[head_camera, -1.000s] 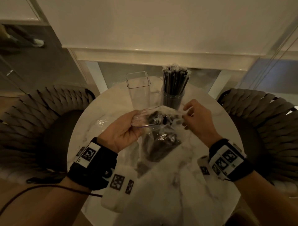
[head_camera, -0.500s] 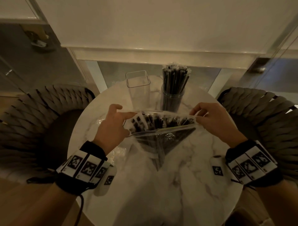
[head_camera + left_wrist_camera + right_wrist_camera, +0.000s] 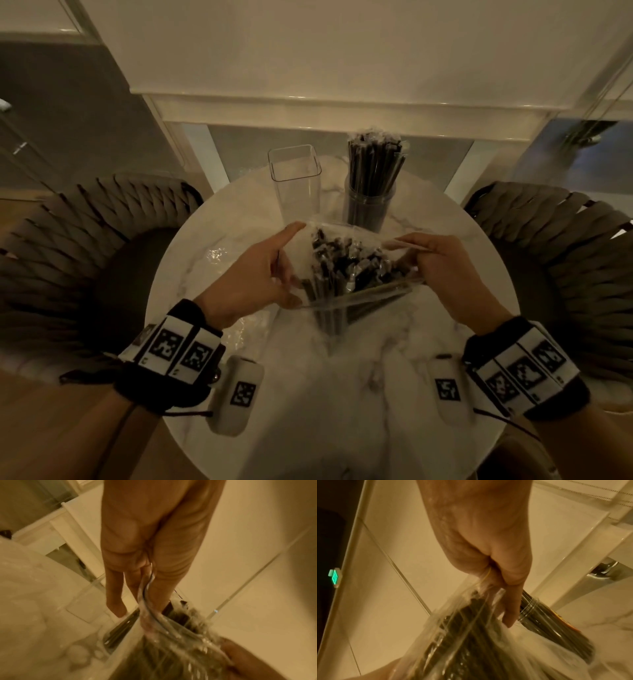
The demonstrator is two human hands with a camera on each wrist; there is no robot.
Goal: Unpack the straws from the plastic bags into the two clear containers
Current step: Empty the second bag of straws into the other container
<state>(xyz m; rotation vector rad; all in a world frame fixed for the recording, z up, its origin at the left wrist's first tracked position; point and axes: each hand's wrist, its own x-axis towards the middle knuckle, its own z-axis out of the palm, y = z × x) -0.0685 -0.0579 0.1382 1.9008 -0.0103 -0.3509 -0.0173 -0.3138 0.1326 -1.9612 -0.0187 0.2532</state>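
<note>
A clear plastic bag (image 3: 346, 274) full of black wrapped straws (image 3: 342, 263) hangs above the round marble table (image 3: 342, 394), its mouth pulled wide. My left hand (image 3: 270, 270) pinches the mouth's left edge and my right hand (image 3: 442, 263) pinches its right edge. The left wrist view shows my fingers (image 3: 149, 574) nipping the bag's rim (image 3: 150, 615). In the right wrist view the bag (image 3: 471, 635) hangs from my curled fingers (image 3: 508, 582). Behind the bag stand an empty square clear container (image 3: 296, 181) and a round clear container (image 3: 370, 202) packed with black straws (image 3: 373, 161).
Woven dark chairs stand at the left (image 3: 85, 246) and right (image 3: 561, 253) of the table. A crumpled empty plastic bag (image 3: 236, 329) lies on the table by my left wrist. A white wall ledge (image 3: 342, 109) runs behind the containers.
A second ago the bag was bunched between hands held close. They moved apart and stretched the mouth flat, and now it gapes wider with the straw ends showing.
</note>
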